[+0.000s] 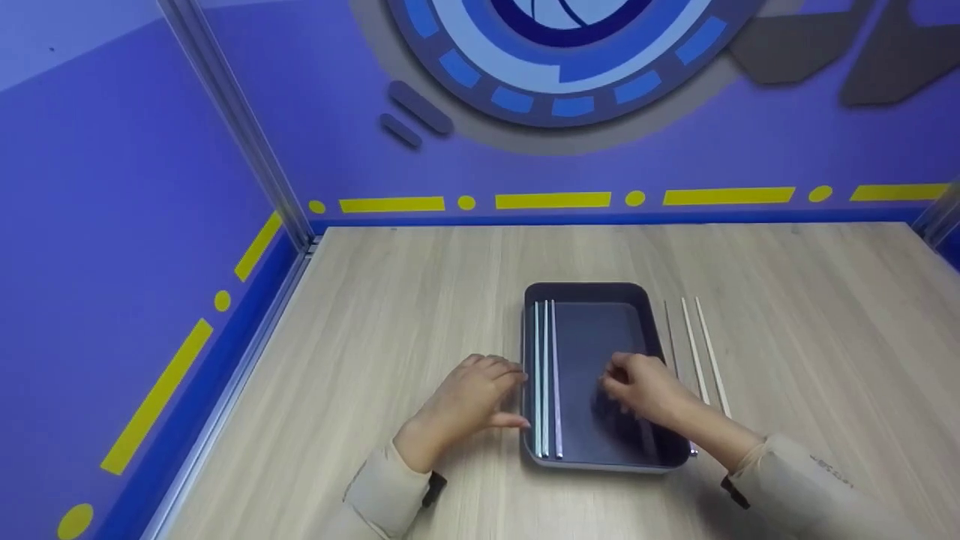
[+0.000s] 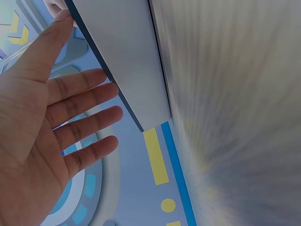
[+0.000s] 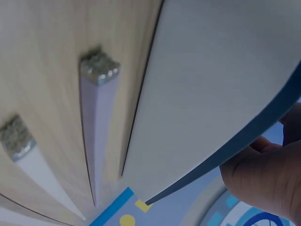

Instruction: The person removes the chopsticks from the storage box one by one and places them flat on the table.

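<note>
In the head view a dark rectangular tray [image 1: 592, 457] lies on the table. Along its left side rest two pale green chopsticks [image 1: 544, 375] and one lavender chopstick [image 1: 556, 375], side by side. My left hand [image 1: 469, 394] touches the tray's left edge, thumb spread and fingers nearly straight; its palm [image 2: 28, 132] fills the left wrist view. Over the tray's right half hovers my right hand [image 1: 641, 386], fingers loosely curled, with nothing visible between them. In the right wrist view the tray's rim hides most of those fingers.
Right of the tray, another lavender chopstick [image 3: 96, 117] and two white chopsticks [image 1: 694, 349] lie on the wooden table [image 1: 390, 315], partly beneath my right forearm. Blue-purple panels [image 1: 315, 135] stand along the table's back and left edges.
</note>
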Available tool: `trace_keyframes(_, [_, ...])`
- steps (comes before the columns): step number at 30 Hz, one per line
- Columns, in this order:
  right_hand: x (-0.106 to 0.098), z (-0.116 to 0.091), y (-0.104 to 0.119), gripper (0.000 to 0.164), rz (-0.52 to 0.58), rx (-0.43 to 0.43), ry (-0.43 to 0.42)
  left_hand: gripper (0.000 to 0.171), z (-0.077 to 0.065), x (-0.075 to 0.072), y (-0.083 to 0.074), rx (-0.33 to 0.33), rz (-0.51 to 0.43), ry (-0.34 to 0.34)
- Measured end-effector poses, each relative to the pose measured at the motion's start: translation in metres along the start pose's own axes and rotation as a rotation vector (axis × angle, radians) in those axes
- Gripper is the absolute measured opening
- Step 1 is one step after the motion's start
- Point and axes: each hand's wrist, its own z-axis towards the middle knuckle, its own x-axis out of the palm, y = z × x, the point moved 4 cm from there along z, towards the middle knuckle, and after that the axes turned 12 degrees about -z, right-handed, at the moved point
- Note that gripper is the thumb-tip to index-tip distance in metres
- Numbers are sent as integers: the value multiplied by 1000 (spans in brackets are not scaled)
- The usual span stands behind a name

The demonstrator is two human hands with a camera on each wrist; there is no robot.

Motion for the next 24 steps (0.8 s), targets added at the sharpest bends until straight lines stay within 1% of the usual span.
trace_keyframes(5, [6, 3, 7, 8, -23, -2, 25, 64, -1, 0, 1, -3, 5, 4])
trace_keyframes(9, [14, 6, 12, 9, -37, -30, 62, 64, -1, 0, 1, -4, 5, 2])
trace_keyframes(12, [19, 8, 16, 10, -29, -52, 86, 63, -1, 0, 0, 2, 7, -6])
trace_keyframes(15, [23, 10, 19, 10, -14, -50, 106, 62, -1, 0, 0, 12, 8, -19])
trace_keyframes(19, [28, 13, 20, 10, -12, -47, 120, 61, -1, 1, 0, 16, 0, -28])
trace_keyframes(24, [34, 15, 20, 13, -18, -59, 121, 61, 0, 0, 0, 6, -15, -13])
